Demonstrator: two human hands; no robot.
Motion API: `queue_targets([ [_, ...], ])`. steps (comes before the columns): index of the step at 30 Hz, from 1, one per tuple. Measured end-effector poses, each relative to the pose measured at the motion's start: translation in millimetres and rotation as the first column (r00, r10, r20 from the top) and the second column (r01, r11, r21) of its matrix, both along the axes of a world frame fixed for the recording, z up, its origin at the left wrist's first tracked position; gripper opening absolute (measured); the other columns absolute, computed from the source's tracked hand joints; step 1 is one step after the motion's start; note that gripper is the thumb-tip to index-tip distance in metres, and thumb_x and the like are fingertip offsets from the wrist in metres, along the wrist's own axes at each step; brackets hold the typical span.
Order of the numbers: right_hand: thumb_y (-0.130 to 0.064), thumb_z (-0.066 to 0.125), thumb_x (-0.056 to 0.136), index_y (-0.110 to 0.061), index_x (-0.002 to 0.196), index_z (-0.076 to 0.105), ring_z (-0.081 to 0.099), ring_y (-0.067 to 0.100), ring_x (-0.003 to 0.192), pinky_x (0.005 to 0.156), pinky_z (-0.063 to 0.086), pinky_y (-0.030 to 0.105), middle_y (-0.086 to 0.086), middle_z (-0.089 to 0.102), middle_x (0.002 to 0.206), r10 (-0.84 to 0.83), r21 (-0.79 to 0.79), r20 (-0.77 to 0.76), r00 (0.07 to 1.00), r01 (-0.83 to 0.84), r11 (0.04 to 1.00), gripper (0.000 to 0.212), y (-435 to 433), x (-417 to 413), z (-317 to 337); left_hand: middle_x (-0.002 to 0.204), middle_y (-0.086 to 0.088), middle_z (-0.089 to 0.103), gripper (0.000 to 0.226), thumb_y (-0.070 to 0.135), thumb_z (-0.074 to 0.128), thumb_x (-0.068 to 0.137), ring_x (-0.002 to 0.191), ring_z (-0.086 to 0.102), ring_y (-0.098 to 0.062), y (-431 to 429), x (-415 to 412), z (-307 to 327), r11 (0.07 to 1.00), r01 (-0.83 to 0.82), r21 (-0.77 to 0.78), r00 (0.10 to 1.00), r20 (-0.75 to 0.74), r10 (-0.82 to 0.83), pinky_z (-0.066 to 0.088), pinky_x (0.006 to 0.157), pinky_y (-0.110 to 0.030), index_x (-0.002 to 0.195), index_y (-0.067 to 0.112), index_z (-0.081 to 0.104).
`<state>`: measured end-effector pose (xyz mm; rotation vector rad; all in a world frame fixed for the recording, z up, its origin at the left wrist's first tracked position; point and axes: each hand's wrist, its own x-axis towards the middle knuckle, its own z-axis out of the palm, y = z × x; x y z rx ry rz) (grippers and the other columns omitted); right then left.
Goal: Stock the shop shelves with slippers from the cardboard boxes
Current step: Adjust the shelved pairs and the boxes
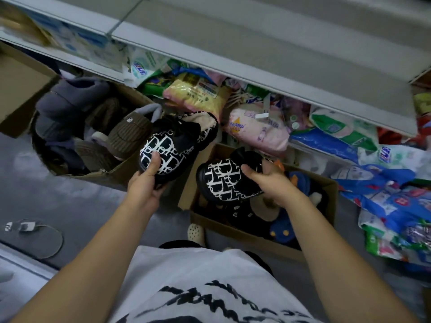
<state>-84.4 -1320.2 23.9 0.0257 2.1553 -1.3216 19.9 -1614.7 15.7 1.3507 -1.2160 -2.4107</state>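
Observation:
My left hand [145, 183] grips the toe of a black slipper with a white letter pattern [179, 141], held above the gap between two cardboard boxes. My right hand [271, 180] holds the matching patterned slipper [224, 180] over the right cardboard box [245, 231], thumb on its upper. That box contains blue and dark plush slippers [283, 230]. The left cardboard box [109, 173] holds grey and brown corduroy slippers [129, 134]. A grey metal shelf [256, 50] runs across the top of the view.
Under the shelf lie many packets of tissues and wipes [256, 129], spilling to the right in blue bags [396, 194]. An open box flap [21, 89] stands at far left. A cable [46, 238] lies on the grey floor.

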Motion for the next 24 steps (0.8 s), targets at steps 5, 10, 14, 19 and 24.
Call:
queue_targets([
  [5,-0.067,0.073,0.079,-0.024,0.122,0.061,0.068,0.009,0.105,0.096,0.057,0.038,-0.005,0.07,0.117,0.238,0.086,-0.133,0.962,-0.228,0.97,0.063,22.5,-4.3,39.2,0.12,-0.006,0.074,0.067,0.041,0.083,0.077,0.112,0.07,-0.025,30.6,-5.7,22.2,0.998,-0.005,0.064,0.999,-0.049,0.008,0.058,0.093,-0.045,0.133,0.014,0.059],
  [10,-0.06,0.081,0.075,-0.029,0.12,0.065,0.068,0.0,0.101,0.086,0.057,0.024,-0.014,0.072,0.112,0.319,0.133,-0.205,0.926,-0.296,0.946,0.057,37.5,-8.5,85.9,0.121,-0.008,0.074,0.068,0.041,0.082,0.076,0.109,0.072,-0.025,62.7,-9.0,42.4,0.994,0.036,0.108,0.993,-0.117,-0.023,0.062,0.077,-0.039,0.133,0.013,0.06],
  [14,-0.055,0.085,0.071,-0.031,0.112,0.063,0.065,-0.006,0.094,0.071,0.051,0.01,-0.018,0.068,0.106,0.323,0.223,-0.28,0.904,-0.266,0.938,0.052,58.9,-10.3,114.7,0.124,-0.01,0.072,0.073,0.039,0.083,0.075,0.106,0.073,-0.029,87.9,-19.5,56.5,0.992,0.107,0.061,0.977,-0.192,-0.094,0.062,0.082,-0.046,0.138,0.015,0.055],
  [19,-0.063,0.086,0.064,-0.024,0.114,0.06,0.061,0.005,0.102,0.085,0.054,0.025,-0.012,0.064,0.112,0.308,0.329,-0.371,0.876,-0.186,0.926,0.069,85.9,-5.7,146.3,0.122,-0.012,0.072,0.068,0.033,0.081,0.079,0.107,0.072,-0.034,125.6,-40.3,78.0,0.983,0.183,0.031,0.948,-0.269,-0.168,0.059,0.089,-0.055,0.138,0.015,0.054],
  [24,-0.065,0.085,0.066,-0.024,0.1,0.057,0.059,0.01,0.098,0.081,0.053,0.031,-0.007,0.062,0.106,0.347,0.406,-0.502,0.792,-0.138,0.903,0.06,93.7,-14.8,181.6,0.116,-0.009,0.075,0.061,0.029,0.08,0.082,0.099,0.075,-0.028,151.6,-61.9,112.2,0.981,0.194,-0.022,0.912,-0.363,-0.188,0.059,0.087,-0.047,0.135,0.015,0.055],
])
